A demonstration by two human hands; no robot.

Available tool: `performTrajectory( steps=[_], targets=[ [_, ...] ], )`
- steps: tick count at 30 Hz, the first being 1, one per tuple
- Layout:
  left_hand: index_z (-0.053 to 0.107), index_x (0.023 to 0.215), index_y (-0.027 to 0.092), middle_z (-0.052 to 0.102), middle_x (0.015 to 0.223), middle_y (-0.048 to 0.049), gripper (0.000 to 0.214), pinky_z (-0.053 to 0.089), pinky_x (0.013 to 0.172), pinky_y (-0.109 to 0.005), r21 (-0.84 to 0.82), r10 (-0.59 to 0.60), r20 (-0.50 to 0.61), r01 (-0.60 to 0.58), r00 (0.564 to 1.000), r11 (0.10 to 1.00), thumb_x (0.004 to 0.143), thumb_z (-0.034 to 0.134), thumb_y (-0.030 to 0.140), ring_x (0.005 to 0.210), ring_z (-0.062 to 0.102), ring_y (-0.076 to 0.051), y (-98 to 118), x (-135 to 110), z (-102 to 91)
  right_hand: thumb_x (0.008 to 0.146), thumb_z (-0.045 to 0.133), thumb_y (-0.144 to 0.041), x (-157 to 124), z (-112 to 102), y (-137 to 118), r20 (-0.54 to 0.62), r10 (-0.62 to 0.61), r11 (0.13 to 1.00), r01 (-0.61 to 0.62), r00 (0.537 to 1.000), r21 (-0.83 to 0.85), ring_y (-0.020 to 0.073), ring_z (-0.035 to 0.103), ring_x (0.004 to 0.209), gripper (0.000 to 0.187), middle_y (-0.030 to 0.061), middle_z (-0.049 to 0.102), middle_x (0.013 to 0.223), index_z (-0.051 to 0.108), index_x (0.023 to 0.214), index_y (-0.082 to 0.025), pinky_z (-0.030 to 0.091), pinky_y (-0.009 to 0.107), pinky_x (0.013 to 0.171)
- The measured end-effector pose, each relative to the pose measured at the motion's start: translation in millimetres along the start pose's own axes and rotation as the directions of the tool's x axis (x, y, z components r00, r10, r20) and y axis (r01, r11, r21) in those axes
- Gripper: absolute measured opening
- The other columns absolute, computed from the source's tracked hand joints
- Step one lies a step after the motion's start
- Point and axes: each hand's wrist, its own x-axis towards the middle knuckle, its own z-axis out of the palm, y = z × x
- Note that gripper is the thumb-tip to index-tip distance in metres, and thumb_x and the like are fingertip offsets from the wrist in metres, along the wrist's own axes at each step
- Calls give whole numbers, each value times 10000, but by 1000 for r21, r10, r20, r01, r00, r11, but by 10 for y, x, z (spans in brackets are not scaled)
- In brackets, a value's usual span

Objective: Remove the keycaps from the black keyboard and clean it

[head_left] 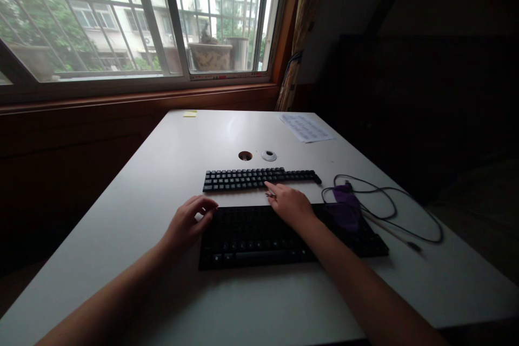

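A black keyboard (259,238) lies on the white table in front of me. Its lower rows carry keycaps; most of its upper part looks dark, as if bare of them. Just beyond it, loose black keycaps (235,179) stand in close rows. My left hand (190,219) is at the keyboard's far left corner, thumb and curled fingers closed on its edge. Over the keyboard's far edge, my right hand (290,204) pinches a small metal wire tool (271,195). Its index finger reaches to the nearest row of keycaps. Whether the tool holds a keycap is too small to tell.
A purple cloth (347,208) lies across the keyboard's right end, with a looped black cable (389,189) beside it. Farther back are a cable hole (245,156), a round cover (269,155), printed sheets (307,128) and yellow notes (190,113). A barred window is behind the table.
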Motion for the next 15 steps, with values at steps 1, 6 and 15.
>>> performTrajectory(
  steps=[1, 6, 15],
  targets=[
    [648, 959, 190, 658, 946, -47, 130, 520, 704, -282, -1, 1, 0, -1, 1000, 1000, 915, 526, 194, 819, 619, -164, 0, 4, 1, 954, 455, -360, -2, 1, -1, -2, 0, 1000, 0, 1000, 0, 223, 669, 913, 457, 46, 691, 1134, 516, 1403, -306, 466, 323, 740],
    [650, 958, 192, 661, 941, -46, 130, 528, 748, -299, 0, 20, -6, -20, 1000, 1000, 912, 529, 182, 836, 625, -168, -3, 11, 2, 952, 466, -351, -16, 0, 8, -34, 13, 1000, -12, 999, 16, 218, 669, 887, 464, 48, 697, 1110, 504, 1413, -311, 466, 318, 731],
    [656, 959, 194, 671, 945, -47, 138, 539, 721, -284, 5, 23, -13, -23, 1000, 1000, 905, 530, 180, 823, 641, -166, -21, -3, -3, 979, 413, -360, -72, -221, 275, -292, 18, 927, 93, 956, 362, 207, 639, 919, 325, 92, 677, 1088, 653, 1111, -185, 472, 320, 858]
  ],
)
